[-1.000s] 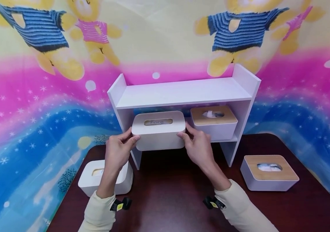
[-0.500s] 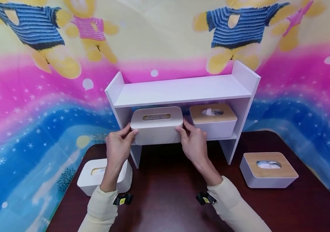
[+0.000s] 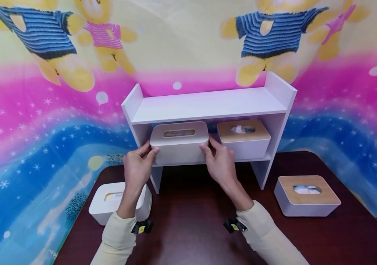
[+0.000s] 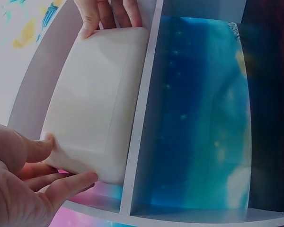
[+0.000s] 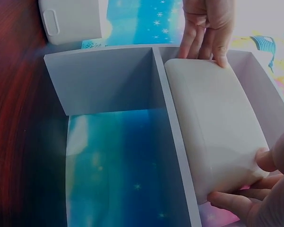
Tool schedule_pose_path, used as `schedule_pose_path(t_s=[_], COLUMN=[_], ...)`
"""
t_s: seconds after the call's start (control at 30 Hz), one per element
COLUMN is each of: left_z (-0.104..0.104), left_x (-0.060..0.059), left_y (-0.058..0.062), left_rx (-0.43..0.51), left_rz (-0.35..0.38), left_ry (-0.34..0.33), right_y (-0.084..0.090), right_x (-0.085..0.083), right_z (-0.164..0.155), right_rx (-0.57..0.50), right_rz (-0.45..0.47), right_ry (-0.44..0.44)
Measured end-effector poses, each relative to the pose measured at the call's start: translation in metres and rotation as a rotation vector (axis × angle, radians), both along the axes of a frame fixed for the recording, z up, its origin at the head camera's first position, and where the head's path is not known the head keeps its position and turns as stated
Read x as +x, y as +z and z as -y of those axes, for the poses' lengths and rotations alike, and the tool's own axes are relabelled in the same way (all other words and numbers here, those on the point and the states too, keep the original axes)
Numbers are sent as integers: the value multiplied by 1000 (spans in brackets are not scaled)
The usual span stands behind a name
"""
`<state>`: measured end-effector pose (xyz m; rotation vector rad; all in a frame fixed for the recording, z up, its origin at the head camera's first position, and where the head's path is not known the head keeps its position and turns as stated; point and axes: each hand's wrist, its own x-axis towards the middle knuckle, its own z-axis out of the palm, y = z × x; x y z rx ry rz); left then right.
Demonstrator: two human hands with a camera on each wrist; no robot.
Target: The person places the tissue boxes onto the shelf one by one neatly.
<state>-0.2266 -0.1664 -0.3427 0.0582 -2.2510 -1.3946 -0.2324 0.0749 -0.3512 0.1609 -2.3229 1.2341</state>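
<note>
The left hand gripped the left end of the all-white tissue box, thumb on the front face and fingers curled round the corner. The right hand gripped the box's right end the same way; the wrist views showed fingertips of both hands pressed against the box's ends.

The box sat on the lower board of the white shelf unit, at the left half of that level, directly under the top board. At 3 o'clock from it, on the same board and just beside the right hand's fingers, stood a white tissue box with a wooden lid.

The shelf unit stood on a dark brown table. At 8 o'clock from the left hand lay a second all-white tissue box. At 4 o'clock from the right hand, well apart, lay another wooden-lidded tissue box. Behind everything hung a bright cloth with cartoon bears.
</note>
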Motion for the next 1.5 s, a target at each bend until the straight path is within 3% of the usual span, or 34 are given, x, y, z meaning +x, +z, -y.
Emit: schedule_pose_path(t_s=[0.27, 0.5, 0.6, 0.8, 1.0, 1.17, 1.37, 1.5], left_z=[-1, -1, 2, 16, 39, 63, 103, 133], left_x=[2, 5, 12, 40, 68, 86, 97, 101], left_y=[-10, -15, -18, -21, -24, -27, -39, -53], left_rx=[45, 42, 27, 14, -34, -91, -302, -411], left_rz=[49, 75, 119, 157, 176, 200, 296, 340], left_ry=[-63, -79, -85, -101, -77, -38, 38, 30], right_y=[-5, -8, -12, -25, -46, -61, -72, -82], right_x=[2, 6, 11, 35, 59, 71, 71, 67], right_z=[-1, -3, -5, -12, -10, 2, 23, 37], right_rx=[-4, -17, -32, -72, -91, -39, 32, 66], right_rz=[60, 110, 146, 149, 72, 89, 168, 242], right_ry=[5, 43, 93, 177, 191, 242, 333, 411])
